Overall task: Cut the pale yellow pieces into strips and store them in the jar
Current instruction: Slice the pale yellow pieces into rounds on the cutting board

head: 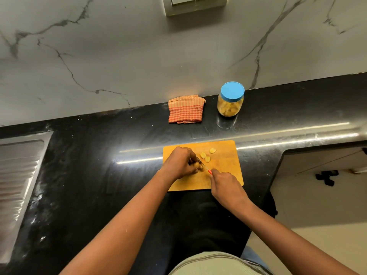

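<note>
A wooden cutting board (pixel 224 167) lies on the black counter. My left hand (pixel 181 161) curls over a pale yellow piece (pixel 199 166) and holds it down on the board's left part. My right hand (pixel 225 185) grips the red handle of a small knife (pixel 204 165), whose blade lies against that piece beside my left fingers. Three more pale yellow pieces (pixel 207 155) lie loose on the board just beyond the blade. A clear jar (pixel 230 105) with a blue lid stands behind the board, lid on, with pale yellow pieces inside.
A folded orange checked cloth (pixel 185 111) lies to the left of the jar against the marble wall. A steel sink drainboard (pixel 15 175) takes up the counter's left end. The counter edge drops off on the right to a pale floor (pixel 317 195).
</note>
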Demonstrator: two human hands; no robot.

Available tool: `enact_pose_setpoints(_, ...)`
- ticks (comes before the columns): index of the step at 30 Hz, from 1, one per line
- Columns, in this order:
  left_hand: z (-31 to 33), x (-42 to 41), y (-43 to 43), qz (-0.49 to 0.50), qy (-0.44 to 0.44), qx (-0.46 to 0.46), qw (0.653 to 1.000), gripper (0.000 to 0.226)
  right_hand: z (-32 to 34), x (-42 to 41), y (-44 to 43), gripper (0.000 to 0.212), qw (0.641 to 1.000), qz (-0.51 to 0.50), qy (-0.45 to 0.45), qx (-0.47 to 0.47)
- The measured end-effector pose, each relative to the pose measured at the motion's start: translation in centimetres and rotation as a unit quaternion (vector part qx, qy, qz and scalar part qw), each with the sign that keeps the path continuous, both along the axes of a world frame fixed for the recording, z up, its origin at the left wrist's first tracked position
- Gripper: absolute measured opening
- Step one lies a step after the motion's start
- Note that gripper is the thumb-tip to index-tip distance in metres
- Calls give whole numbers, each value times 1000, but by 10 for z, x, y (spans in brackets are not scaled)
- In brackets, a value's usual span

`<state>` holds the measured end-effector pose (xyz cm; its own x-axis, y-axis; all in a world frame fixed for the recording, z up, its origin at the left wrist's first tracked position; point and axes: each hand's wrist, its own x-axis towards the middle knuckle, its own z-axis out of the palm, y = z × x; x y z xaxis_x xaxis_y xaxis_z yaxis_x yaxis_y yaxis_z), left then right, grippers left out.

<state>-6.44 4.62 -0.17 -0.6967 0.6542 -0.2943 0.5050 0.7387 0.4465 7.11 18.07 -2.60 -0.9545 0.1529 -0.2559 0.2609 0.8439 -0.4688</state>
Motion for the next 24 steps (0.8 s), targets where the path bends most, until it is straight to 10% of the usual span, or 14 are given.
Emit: enact_pose_setpoints(24, -3, 1, 1, 22, -1, -18, 1000, 30, 2, 27, 12, 33, 999, -36, 19, -23)
